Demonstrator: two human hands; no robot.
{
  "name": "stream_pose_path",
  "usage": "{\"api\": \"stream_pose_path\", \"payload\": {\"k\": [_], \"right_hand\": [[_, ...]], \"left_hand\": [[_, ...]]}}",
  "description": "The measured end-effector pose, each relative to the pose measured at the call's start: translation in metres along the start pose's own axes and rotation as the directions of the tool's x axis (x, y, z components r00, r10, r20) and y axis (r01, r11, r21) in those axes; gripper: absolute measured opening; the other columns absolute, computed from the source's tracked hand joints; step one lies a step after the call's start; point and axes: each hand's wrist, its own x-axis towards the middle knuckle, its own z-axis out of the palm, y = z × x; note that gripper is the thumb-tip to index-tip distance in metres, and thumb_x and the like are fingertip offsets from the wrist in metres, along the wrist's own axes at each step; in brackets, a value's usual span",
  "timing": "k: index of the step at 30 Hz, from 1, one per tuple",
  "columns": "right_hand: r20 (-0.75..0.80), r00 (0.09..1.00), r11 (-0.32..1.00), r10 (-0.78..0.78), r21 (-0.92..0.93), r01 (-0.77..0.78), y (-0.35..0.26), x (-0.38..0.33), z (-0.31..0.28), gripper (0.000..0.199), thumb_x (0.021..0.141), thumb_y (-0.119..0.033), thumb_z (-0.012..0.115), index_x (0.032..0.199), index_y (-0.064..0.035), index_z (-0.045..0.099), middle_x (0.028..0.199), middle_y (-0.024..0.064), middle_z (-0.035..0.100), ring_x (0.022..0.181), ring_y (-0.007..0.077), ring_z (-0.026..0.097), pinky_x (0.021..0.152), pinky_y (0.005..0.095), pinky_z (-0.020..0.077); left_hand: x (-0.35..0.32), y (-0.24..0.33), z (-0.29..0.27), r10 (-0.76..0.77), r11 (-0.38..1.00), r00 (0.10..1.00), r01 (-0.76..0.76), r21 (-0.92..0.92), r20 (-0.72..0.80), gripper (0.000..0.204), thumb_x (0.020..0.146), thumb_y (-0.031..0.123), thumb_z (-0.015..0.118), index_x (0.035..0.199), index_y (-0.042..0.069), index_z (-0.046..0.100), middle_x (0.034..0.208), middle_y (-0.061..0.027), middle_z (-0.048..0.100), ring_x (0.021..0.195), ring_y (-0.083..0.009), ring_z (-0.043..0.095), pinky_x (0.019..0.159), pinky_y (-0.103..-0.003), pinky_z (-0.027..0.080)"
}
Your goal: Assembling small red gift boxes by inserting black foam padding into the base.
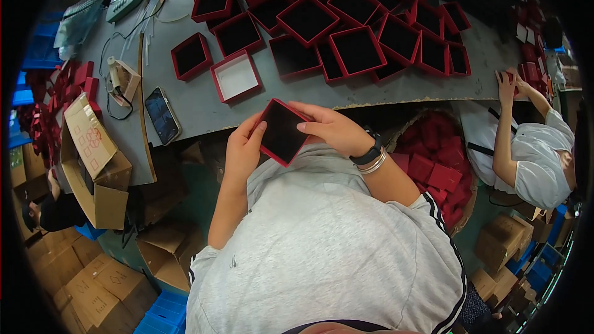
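Between my two hands, just off the table's near edge, is a small red box [283, 132] with a black lining, its open side facing up. My left hand [245, 143] grips its left side, thumb on the rim. On the right side my right hand [334, 128] holds it too, with the thumb over the edge. Beyond my hands a red box with a white inside [236, 78] stands on the table. A black-lined red box [191, 56] sits to its left, and several more such boxes [307, 20] are heaped behind, some leaning on others.
The grey table [204, 111] bears a phone [162, 116] at the left. An open cardboard box [96, 167] stands beyond it. A large container of red boxes [433, 176] is below the table at my right. A co-worker [535, 154] sits at the far right; stacked cartons [105, 294] stand lower left.
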Motion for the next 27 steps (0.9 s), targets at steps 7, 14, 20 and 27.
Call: {"api": "stream_pose_path", "payload": {"k": [7, 14, 20, 27], "right_hand": [[-0.263, 0.956, 0.978, -0.127, 0.130, 0.166, 0.019, 0.003, 0.012, 0.048, 0.097, -0.016, 0.054, 0.140, -0.0007, 0.038, 0.126, 0.0139, 0.055, 0.107, 0.0143, 0.058, 0.091, 0.0287, 0.0496], [-0.185, 0.942, 0.937, -0.279, -0.267, 0.225, 0.006, -0.004, 0.017, 0.057, 0.093, -0.016, 0.061, 0.142, -0.0041, 0.035, 0.124, 0.0137, 0.055, 0.110, 0.0181, 0.057, 0.091, 0.0290, 0.0482], [-0.023, 0.936, 0.929, -0.350, -0.135, 0.344, 0.012, -0.002, 0.005, 0.067, 0.088, -0.006, 0.063, 0.146, -0.0055, 0.028, 0.134, 0.0138, 0.048, 0.116, 0.0178, 0.053, 0.097, 0.0316, 0.0473], [-0.031, 0.967, 0.966, -0.252, -0.062, 0.250, 0.008, -0.004, 0.006, 0.061, 0.095, -0.007, 0.053, 0.149, -0.0031, 0.023, 0.139, 0.0135, 0.044, 0.121, 0.0178, 0.049, 0.101, 0.0317, 0.0434]], "left_hand": [[-0.011, 0.018, 0.017, 0.117, 0.966, 0.984, -0.082, 0.244, -0.133, 0.032, 0.095, 0.015, 0.057, 0.122, -0.002, 0.056, 0.108, -0.0174, 0.066, 0.102, -0.0239, 0.064, 0.088, -0.030, 0.047], [-0.018, 0.031, 0.026, 0.066, 0.984, 0.990, -0.045, 0.170, -0.122, 0.051, 0.080, 0.023, 0.076, 0.118, -0.002, 0.054, 0.104, -0.0158, 0.067, 0.097, -0.0219, 0.065, 0.085, -0.032, 0.049], [-0.018, 0.010, 0.021, 0.068, 0.998, 0.990, -0.067, 0.018, -0.121, 0.029, 0.097, 0.022, 0.055, 0.112, -0.003, 0.058, 0.096, -0.0126, 0.068, 0.087, -0.0160, 0.063, 0.081, -0.030, 0.048], [-0.019, 0.016, 0.015, 0.043, 0.999, 0.993, -0.041, 0.019, -0.107, 0.037, 0.102, 0.029, 0.044, 0.119, -0.002, 0.055, 0.104, -0.0125, 0.065, 0.089, -0.0164, 0.061, 0.082, -0.030, 0.047]]}}
